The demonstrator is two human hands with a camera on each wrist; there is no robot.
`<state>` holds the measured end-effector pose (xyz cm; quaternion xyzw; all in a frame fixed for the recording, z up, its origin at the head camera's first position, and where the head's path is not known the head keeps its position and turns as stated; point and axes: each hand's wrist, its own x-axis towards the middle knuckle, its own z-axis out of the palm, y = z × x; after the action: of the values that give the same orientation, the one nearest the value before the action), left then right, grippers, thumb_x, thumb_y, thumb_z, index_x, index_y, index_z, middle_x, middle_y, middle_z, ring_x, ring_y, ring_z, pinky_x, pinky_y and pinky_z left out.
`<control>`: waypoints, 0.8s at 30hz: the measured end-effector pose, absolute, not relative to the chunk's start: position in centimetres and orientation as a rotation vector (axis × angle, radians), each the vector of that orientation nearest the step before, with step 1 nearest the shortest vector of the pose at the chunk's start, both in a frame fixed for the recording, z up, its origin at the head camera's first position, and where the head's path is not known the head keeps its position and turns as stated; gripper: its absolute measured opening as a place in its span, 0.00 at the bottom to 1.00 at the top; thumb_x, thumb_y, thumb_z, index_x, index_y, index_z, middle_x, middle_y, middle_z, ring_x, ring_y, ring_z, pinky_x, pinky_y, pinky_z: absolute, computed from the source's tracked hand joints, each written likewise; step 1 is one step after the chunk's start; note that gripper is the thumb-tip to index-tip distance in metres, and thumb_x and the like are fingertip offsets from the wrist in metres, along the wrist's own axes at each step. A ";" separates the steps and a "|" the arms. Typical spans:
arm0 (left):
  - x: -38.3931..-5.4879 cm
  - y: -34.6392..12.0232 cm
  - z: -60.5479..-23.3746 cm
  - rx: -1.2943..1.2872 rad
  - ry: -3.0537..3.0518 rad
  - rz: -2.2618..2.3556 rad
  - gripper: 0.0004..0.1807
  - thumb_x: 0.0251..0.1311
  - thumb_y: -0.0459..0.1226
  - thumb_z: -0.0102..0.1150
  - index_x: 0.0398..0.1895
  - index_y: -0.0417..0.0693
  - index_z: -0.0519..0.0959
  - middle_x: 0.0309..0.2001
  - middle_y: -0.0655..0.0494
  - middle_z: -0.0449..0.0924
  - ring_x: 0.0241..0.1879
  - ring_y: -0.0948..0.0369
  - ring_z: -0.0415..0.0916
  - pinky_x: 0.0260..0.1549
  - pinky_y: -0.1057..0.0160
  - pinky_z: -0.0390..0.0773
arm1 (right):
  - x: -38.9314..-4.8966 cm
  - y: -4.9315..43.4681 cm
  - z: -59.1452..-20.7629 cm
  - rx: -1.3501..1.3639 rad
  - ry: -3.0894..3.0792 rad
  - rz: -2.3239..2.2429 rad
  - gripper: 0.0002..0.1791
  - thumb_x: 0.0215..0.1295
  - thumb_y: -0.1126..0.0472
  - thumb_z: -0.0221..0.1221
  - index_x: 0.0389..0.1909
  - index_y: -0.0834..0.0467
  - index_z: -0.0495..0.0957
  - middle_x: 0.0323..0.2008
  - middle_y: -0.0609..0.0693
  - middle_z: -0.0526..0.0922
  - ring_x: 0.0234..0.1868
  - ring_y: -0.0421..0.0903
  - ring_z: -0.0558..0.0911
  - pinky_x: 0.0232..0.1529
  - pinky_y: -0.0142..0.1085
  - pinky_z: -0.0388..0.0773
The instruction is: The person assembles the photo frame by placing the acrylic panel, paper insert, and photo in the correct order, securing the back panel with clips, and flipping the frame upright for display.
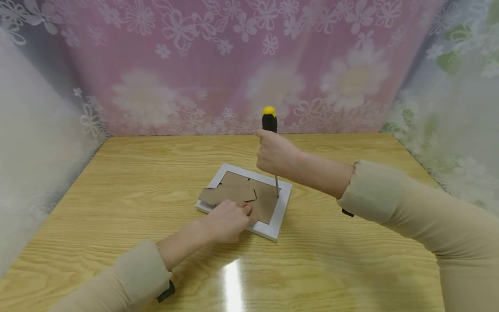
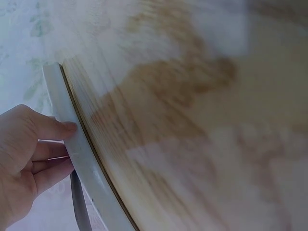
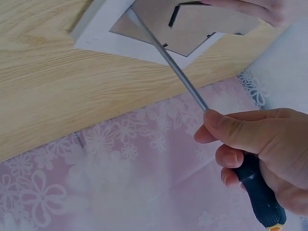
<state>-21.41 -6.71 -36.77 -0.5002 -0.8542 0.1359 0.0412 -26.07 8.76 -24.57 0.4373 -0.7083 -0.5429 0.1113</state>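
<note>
A white picture frame (image 1: 283,208) lies face down on the wooden table, its brown backing board (image 1: 269,199) facing up. On the board, a brown stand flap (image 1: 230,193) is partly covered by my left hand (image 1: 228,220). In the left wrist view, that hand's thumb (image 2: 67,129) rests on the frame's outer side, with the fingers round on its back. My right hand (image 1: 277,154) grips a screwdriver (image 3: 260,192) with a black handle and yellow end, held nearly upright. The metal shaft (image 3: 175,67) runs down to the backing's right edge, its tip at the frame's inner border.
Small dark tabs (image 1: 248,179) show along the backing's edge. The wood-grain table (image 1: 331,260) extends around the frame. Behind it hangs a pink floral curtain (image 1: 218,86), with pale floral sheets (image 1: 468,130) at both sides. Light reflects off the table's front.
</note>
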 end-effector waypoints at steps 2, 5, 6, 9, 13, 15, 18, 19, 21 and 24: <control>-21.4 -6.8 -36.8 -1.531 -2.615 0.421 0.25 0.48 0.37 0.63 0.54 0.53 0.77 0.52 0.45 0.76 0.48 0.55 0.76 0.23 0.68 0.77 | -26.2 8.3 -24.6 1.297 -2.103 -1.605 0.07 0.53 0.63 0.66 0.33 0.51 0.83 0.32 0.47 0.85 0.33 0.44 0.78 0.48 0.40 0.61; -21.5 -6.9 -36.9 -1.535 -2.600 0.409 0.25 0.47 0.37 0.64 0.54 0.53 0.78 0.51 0.46 0.77 0.46 0.56 0.77 0.18 0.69 0.74 | -26.2 7.4 -24.7 1.320 -2.111 -1.661 0.07 0.56 0.63 0.64 0.36 0.51 0.83 0.35 0.46 0.84 0.35 0.43 0.78 0.54 0.42 0.61; -21.5 -6.9 -36.9 -1.535 -2.592 0.404 0.25 0.47 0.37 0.64 0.53 0.53 0.78 0.50 0.47 0.78 0.45 0.56 0.77 0.18 0.68 0.74 | -26.2 7.1 -24.7 1.326 -2.111 -1.683 0.08 0.56 0.63 0.63 0.37 0.51 0.82 0.37 0.46 0.84 0.37 0.44 0.78 0.56 0.42 0.60; -21.5 -6.9 -36.9 -1.538 -2.558 0.398 0.24 0.46 0.38 0.64 0.52 0.53 0.79 0.49 0.47 0.78 0.42 0.57 0.77 0.17 0.69 0.72 | -26.1 6.1 -24.7 1.339 -2.116 -1.760 0.11 0.58 0.62 0.62 0.42 0.50 0.81 0.41 0.47 0.83 0.42 0.45 0.79 0.63 0.45 0.55; -21.6 -7.0 -36.9 -1.547 -2.531 0.406 0.24 0.47 0.37 0.64 0.53 0.53 0.79 0.50 0.46 0.78 0.40 0.58 0.78 0.14 0.72 0.68 | -26.1 4.8 -24.8 1.336 -2.095 -1.906 0.12 0.61 0.60 0.59 0.46 0.51 0.78 0.39 0.46 0.81 0.38 0.44 0.79 0.68 0.49 0.48; -21.6 -7.0 -36.9 -1.548 -2.533 0.412 0.24 0.48 0.37 0.64 0.53 0.53 0.79 0.51 0.46 0.78 0.42 0.57 0.78 0.14 0.72 0.67 | -26.1 4.2 -25.0 1.335 -2.043 -1.988 0.11 0.63 0.59 0.58 0.46 0.53 0.76 0.33 0.47 0.80 0.30 0.43 0.76 0.68 0.49 0.46; -21.7 -6.9 -36.9 -1.546 -2.539 0.422 0.24 0.48 0.38 0.64 0.53 0.53 0.79 0.51 0.47 0.78 0.42 0.57 0.77 0.16 0.72 0.69 | -26.2 3.3 -25.3 1.360 -1.941 -2.087 0.10 0.64 0.56 0.56 0.44 0.55 0.74 0.26 0.48 0.74 0.21 0.43 0.70 0.68 0.49 0.46; -21.7 -6.9 -36.9 -1.546 -2.542 0.422 0.23 0.48 0.38 0.64 0.53 0.53 0.79 0.51 0.47 0.78 0.43 0.57 0.77 0.17 0.72 0.70 | -26.3 3.0 -25.5 1.374 -1.918 -2.100 0.11 0.64 0.56 0.56 0.43 0.56 0.74 0.25 0.48 0.74 0.21 0.44 0.69 0.68 0.49 0.46; -21.7 -6.9 -36.9 -1.548 -2.542 0.422 0.23 0.49 0.38 0.64 0.53 0.53 0.80 0.51 0.47 0.78 0.44 0.57 0.77 0.21 0.71 0.74 | -26.6 2.5 -25.7 1.405 -1.886 -2.115 0.12 0.64 0.54 0.56 0.43 0.56 0.74 0.25 0.48 0.73 0.21 0.44 0.69 0.68 0.49 0.45; -21.7 -6.9 -37.0 -1.558 -2.531 0.413 0.23 0.49 0.38 0.64 0.52 0.53 0.80 0.51 0.47 0.78 0.46 0.57 0.77 0.26 0.69 0.76 | -26.9 2.0 -26.0 1.430 -1.878 -2.138 0.13 0.64 0.52 0.55 0.43 0.56 0.74 0.25 0.48 0.73 0.22 0.44 0.70 0.69 0.48 0.43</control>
<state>-21.66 -6.92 -36.95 -0.5179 -0.8414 0.1373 0.0706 -26.87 1.96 -25.95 0.4489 -0.5896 -0.6711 -0.0218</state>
